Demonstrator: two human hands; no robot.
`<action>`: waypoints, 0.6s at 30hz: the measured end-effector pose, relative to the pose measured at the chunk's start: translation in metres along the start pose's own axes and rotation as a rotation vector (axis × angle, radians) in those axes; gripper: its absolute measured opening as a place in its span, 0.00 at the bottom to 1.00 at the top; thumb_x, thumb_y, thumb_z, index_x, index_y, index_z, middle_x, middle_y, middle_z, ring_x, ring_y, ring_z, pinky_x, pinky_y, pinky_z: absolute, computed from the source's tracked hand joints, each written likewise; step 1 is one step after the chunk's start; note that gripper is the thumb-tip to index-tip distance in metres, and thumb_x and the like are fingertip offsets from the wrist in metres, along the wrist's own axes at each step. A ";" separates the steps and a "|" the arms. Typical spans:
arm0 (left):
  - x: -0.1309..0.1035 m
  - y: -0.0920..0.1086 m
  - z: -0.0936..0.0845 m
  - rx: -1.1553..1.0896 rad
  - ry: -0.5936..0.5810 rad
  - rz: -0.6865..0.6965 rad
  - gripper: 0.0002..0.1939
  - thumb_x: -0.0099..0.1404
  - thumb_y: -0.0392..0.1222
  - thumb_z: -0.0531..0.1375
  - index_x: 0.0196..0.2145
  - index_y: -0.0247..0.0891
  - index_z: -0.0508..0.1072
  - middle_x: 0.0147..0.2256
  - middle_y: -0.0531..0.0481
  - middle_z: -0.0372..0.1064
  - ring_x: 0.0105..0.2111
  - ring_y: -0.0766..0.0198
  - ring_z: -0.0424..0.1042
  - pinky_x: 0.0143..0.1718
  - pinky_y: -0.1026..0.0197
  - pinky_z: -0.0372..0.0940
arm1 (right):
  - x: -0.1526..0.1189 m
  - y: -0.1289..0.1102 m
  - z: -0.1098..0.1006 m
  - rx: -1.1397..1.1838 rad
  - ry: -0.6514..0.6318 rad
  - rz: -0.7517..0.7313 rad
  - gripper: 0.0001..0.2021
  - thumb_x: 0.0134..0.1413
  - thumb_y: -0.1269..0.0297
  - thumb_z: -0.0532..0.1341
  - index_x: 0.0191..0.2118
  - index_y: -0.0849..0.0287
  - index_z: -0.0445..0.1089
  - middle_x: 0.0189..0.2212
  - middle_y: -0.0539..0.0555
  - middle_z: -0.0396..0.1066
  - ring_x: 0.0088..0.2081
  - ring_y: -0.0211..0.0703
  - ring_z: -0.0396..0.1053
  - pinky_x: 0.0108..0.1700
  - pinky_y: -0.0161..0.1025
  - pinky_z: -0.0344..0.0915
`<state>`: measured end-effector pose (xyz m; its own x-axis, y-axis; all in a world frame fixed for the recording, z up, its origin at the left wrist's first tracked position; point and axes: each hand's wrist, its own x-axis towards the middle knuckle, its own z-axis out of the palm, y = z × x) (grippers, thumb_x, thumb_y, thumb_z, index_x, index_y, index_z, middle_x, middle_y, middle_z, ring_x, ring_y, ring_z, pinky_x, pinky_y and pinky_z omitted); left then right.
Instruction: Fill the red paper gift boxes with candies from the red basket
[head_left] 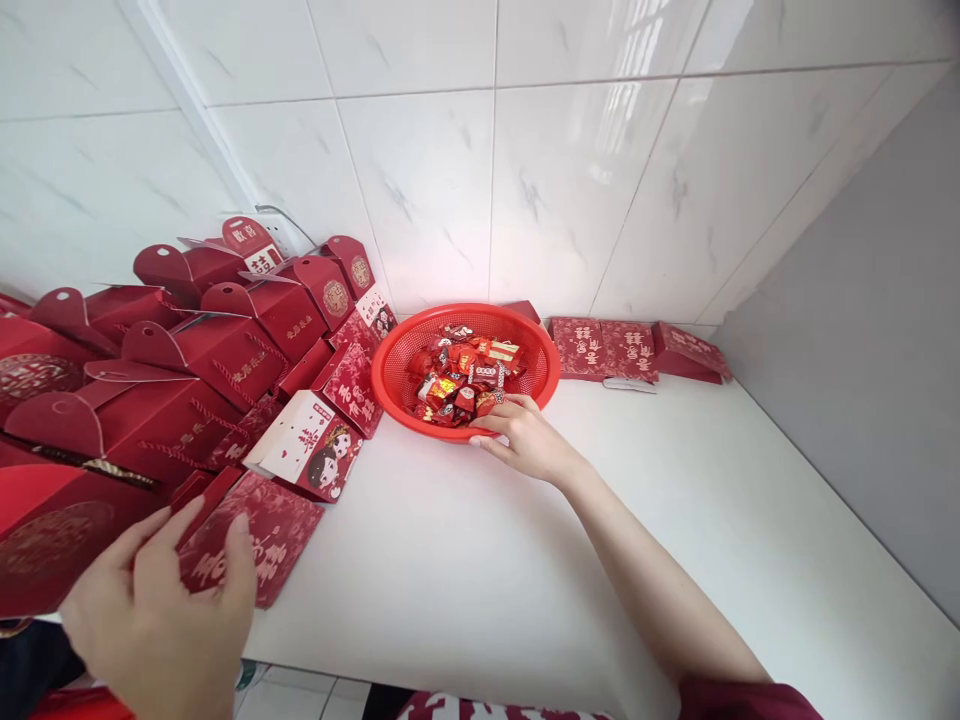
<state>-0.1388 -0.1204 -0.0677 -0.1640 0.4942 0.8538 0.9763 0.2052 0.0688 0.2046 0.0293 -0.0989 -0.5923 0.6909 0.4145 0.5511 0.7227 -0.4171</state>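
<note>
A red plastic colander-like basket holds a heap of wrapped candies, mostly red. My right hand is at its near right rim, with the fingers over the inside edge and the thumb outside, closed on the rim. At the lower left, my left hand is open, its fingers spread over a small red gift box with pale lettering. Whether the fingertips touch that box I cannot tell. Just beyond lies a white-and-red box with cartoon faces.
Several red handled gift boxes with rope cords crowd the left side. More small red boxes lie along the tiled wall behind the basket. A grey panel bounds the white tabletop at right.
</note>
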 end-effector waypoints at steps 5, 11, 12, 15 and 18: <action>-0.003 0.081 0.017 -0.539 -0.154 0.286 0.19 0.58 0.35 0.65 0.49 0.41 0.73 0.48 0.41 0.70 0.47 0.52 0.71 0.52 0.49 0.65 | 0.004 0.011 -0.008 0.228 0.126 -0.015 0.13 0.65 0.57 0.56 0.46 0.54 0.74 0.45 0.57 0.73 0.50 0.45 0.69 0.59 0.48 0.57; -0.039 0.191 0.073 -0.895 -1.023 0.874 0.16 0.68 0.46 0.57 0.53 0.44 0.71 0.57 0.47 0.67 0.57 0.56 0.65 0.58 0.51 0.61 | -0.014 0.086 0.004 0.284 0.875 0.515 0.13 0.61 0.54 0.57 0.43 0.55 0.73 0.47 0.57 0.70 0.51 0.47 0.67 0.53 0.45 0.64; -0.047 0.203 0.087 -0.891 -1.076 0.911 0.20 0.68 0.47 0.57 0.56 0.45 0.68 0.62 0.47 0.61 0.62 0.54 0.59 0.63 0.47 0.55 | -0.021 0.104 0.009 0.265 0.950 0.587 0.15 0.62 0.55 0.54 0.46 0.57 0.71 0.48 0.59 0.69 0.50 0.48 0.66 0.51 0.46 0.64; -0.066 0.231 0.123 -0.861 -1.145 0.913 0.31 0.68 0.54 0.54 0.66 0.50 0.54 0.68 0.48 0.45 0.68 0.51 0.44 0.67 0.37 0.40 | -0.045 0.156 0.020 0.196 1.105 0.788 0.16 0.63 0.57 0.51 0.45 0.62 0.69 0.49 0.64 0.66 0.52 0.51 0.64 0.51 0.51 0.63; -0.072 0.248 0.144 -0.851 -1.139 0.865 0.33 0.68 0.58 0.52 0.67 0.53 0.49 0.70 0.50 0.40 0.69 0.52 0.39 0.67 0.37 0.36 | -0.057 0.196 0.021 0.131 1.143 0.896 0.13 0.63 0.57 0.55 0.40 0.62 0.71 0.48 0.61 0.68 0.53 0.51 0.64 0.54 0.52 0.61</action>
<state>0.0951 0.0170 -0.1866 0.7920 0.6100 0.0244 0.5579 -0.7394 0.3769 0.3343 0.1311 -0.2212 0.7295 0.5824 0.3587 0.3829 0.0868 -0.9197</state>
